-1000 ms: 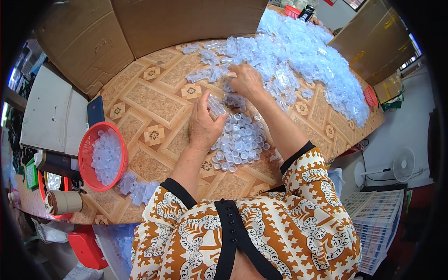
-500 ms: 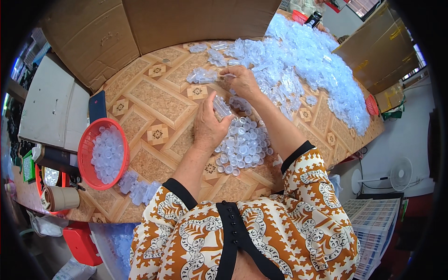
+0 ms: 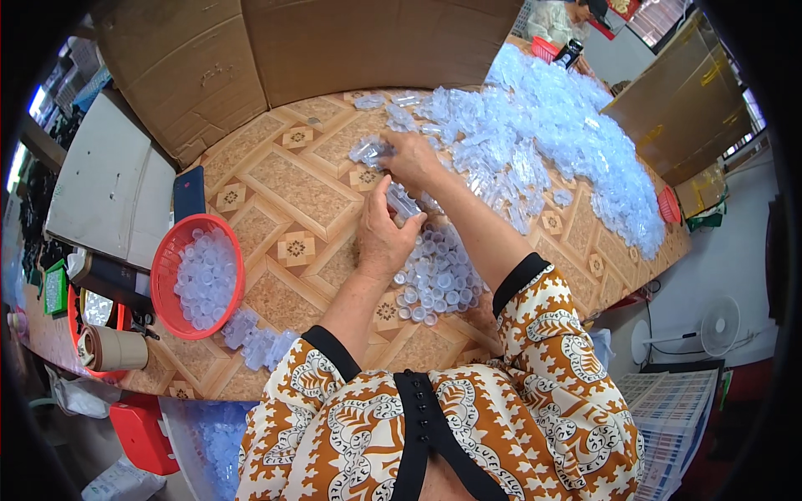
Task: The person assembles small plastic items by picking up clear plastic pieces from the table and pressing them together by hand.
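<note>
My left hand (image 3: 386,234) is closed round a clear plastic tube-like piece (image 3: 403,203), its thumb on the near side. Just beyond it, my right hand (image 3: 413,159) reaches to a small cluster of clear moulded plastic pieces (image 3: 366,151). Its bent fingers close on the right edge of that cluster; the fingertips are partly hidden. Under my right forearm lies a heap of small round translucent caps (image 3: 439,271), some with their open rims up. A few more clear pieces are half hidden between my hands and the heap.
A large pile of clear plastic pieces (image 3: 543,125) covers the far right of the patterned table (image 3: 284,200). At the left stands a red basket (image 3: 241,280) of caps, with clear pieces (image 3: 259,341) beside it. Cardboard walls (image 3: 368,46) bound the back. Another person sits far right.
My right hand has moved left and a little nearer, onto the cluster of clear pieces. My left hand keeps its hold on the plastic piece. The whole view has shifted slightly.
</note>
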The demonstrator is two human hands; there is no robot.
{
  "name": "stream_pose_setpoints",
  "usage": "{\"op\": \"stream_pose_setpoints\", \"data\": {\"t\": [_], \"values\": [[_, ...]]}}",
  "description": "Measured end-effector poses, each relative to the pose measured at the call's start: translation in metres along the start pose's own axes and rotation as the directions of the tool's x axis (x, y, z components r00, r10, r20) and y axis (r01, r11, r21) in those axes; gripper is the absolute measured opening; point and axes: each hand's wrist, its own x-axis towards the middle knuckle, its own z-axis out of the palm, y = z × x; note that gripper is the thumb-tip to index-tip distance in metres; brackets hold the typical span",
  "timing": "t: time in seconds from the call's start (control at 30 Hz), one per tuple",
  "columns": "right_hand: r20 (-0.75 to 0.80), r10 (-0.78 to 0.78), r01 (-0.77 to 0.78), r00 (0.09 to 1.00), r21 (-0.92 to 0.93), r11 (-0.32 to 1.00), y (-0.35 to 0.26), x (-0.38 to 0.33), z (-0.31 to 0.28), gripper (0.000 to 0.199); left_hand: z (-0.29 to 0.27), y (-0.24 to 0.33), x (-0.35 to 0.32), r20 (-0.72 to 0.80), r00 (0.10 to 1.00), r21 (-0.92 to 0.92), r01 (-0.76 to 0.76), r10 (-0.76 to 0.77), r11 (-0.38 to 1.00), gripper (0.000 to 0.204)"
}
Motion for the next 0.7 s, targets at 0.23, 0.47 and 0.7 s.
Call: {"op": "stream_pose_setpoints", "data": {"t": [0.23, 0.47, 0.7], "values": [[0.339, 0.129, -0.118, 0.932, -0.054, 0.992, 0.006, -0.008, -0.031, 0.034, 0.001, -0.013, 0.001, -0.099, 0.995, -0.001, -0.033, 0.032, 0.999, 0.079], [0.099, 0.078, -0.069, 0.992, -0.09, 0.994, -0.017, 0.018, -0.024, 0.048, 0.001, -0.019, 0.002, -0.094, 0.996, -0.033, 0.003, -0.006, 0.999, 0.079], [0.011, 0.022, -0.018, 1.0, -0.253, 0.967, -0.014, 0.032, 0.018, 0.047, 0.005, -0.012, 0.004, -0.089, 0.996, 0.011, -0.007, 0.008, 1.0, 0.078]]}}
